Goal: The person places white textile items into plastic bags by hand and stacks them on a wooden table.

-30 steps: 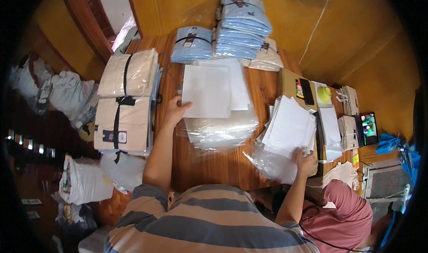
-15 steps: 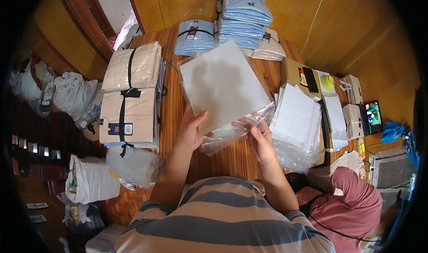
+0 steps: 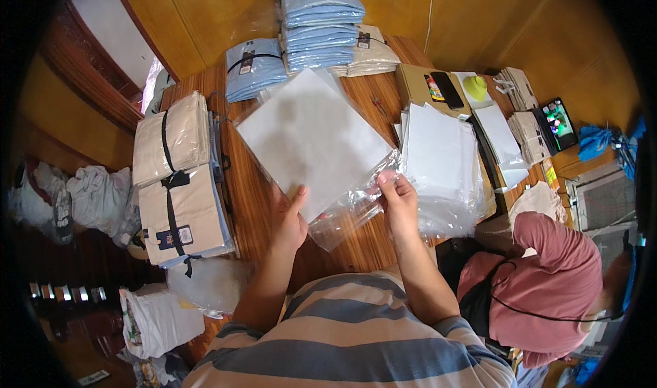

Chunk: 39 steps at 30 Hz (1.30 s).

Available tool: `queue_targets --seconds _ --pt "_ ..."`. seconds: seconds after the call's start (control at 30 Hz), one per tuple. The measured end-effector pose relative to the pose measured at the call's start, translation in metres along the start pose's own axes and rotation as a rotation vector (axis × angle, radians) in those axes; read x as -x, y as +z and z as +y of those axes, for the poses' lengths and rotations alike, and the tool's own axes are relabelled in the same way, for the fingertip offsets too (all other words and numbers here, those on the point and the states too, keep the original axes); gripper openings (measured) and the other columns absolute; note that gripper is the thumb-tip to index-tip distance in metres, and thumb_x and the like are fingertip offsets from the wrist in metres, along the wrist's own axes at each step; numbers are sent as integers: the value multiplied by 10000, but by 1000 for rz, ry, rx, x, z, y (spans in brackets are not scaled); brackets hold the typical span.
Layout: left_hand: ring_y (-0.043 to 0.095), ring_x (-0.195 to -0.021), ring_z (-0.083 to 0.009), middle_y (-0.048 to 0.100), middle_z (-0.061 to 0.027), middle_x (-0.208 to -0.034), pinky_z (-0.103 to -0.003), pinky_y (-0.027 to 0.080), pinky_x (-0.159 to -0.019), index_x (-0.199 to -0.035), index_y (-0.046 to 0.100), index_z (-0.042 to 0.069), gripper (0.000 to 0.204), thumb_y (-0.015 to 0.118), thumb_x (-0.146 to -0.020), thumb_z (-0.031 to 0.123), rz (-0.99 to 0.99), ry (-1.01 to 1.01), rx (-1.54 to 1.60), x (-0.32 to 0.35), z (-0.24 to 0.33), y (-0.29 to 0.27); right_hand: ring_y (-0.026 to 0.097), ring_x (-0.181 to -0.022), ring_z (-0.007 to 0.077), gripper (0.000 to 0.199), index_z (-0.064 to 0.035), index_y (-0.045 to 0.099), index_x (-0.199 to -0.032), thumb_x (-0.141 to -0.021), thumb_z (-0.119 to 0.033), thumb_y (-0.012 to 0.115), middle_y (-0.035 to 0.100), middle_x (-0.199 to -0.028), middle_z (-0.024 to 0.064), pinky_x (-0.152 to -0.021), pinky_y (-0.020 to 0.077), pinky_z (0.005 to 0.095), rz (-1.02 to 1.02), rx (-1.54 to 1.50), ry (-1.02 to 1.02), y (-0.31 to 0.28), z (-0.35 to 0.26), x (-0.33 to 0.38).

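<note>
A white sheet of paper or card (image 3: 315,138) lies mostly inside a clear plastic bag (image 3: 339,229), held above the table. My left hand (image 3: 291,222) is closed on the sheet and bag at the near left corner, thumb on top and fingers hidden beneath. At the bag's right edge, my right hand (image 3: 400,202) pinches the loose crinkled plastic between thumb and fingers. Just right of that hand is a pile of white sheets (image 3: 438,145), with more clear plastic bags (image 3: 448,213) at its near end.
Strapped bundles of beige cloth (image 3: 181,210) stand left on the wooden table (image 3: 250,183). Folded blue packs (image 3: 321,39) are stacked at the back. A cardboard box (image 3: 414,83) with a phone (image 3: 447,90) sits back right. Someone in a pink garment (image 3: 547,285) is close on my right.
The view has shifted, so the table items appear further left. The sheet and bag have tilted to the left, and my right hand has moved up along the bag's edge, pinching the plastic.
</note>
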<state>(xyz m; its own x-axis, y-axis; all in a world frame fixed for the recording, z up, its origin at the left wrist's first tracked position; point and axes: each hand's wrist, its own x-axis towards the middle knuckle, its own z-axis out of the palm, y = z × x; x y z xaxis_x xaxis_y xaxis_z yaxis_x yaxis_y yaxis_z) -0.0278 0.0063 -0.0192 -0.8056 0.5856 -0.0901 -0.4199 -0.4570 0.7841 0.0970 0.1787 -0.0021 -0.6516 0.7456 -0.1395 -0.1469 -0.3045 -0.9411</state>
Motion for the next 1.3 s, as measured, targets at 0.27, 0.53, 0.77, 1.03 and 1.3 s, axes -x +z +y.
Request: queue_targets --seconds 0.27,0.53,0.77,1.03,1.3 --pt "653 -1006 -256 538 -113 -1285 -348 586 -503 -1530 224 164 703 623 -952 173 29 47 -14 4 11 -5 703 -837 174 220 -8 637 -1139 -948 -114 666 716 -960 103 -705 527 273 43 -65 80 -26 -1 15" --pt "654 -1024 -258 534 -116 -1299 -356 590 -507 -1530 242 167 696 628 -951 174 18 41 -22 13 14 -17 700 -827 170 195 -2 633 -1110 -928 -54 678 706 -950 85 -720 527 285 -2 -66 49 -20 20 22" --pt "654 -1021 -238 531 -113 -1298 -370 618 -520 -1535 230 183 691 609 -960 124 -11 90 -100 20 9 -32 618 -676 123 149 -17 637 -1031 -934 -107 704 659 -821 31 -698 512 268 133 11 36 -3 22 13" --pt "666 -891 -177 593 -68 -1162 -319 584 -476 -1517 273 148 629 604 -984 100 112 40 10 36 36 -30 606 -940 208 789 6 524 -1310 -873 -649 569 595 -1179 106 -805 505 338 -436 -211 -117 -46 -18 30" --pt "679 -888 -172 595 -132 -1176 -277 605 -521 -1480 296 96 551 566 -1000 101 -175 -79 -345 36 19 -6 638 -1042 202 579 38 565 -1314 -904 -334 733 657 -1174 109 -854 544 348 -333 268 193 -58 -41 36"
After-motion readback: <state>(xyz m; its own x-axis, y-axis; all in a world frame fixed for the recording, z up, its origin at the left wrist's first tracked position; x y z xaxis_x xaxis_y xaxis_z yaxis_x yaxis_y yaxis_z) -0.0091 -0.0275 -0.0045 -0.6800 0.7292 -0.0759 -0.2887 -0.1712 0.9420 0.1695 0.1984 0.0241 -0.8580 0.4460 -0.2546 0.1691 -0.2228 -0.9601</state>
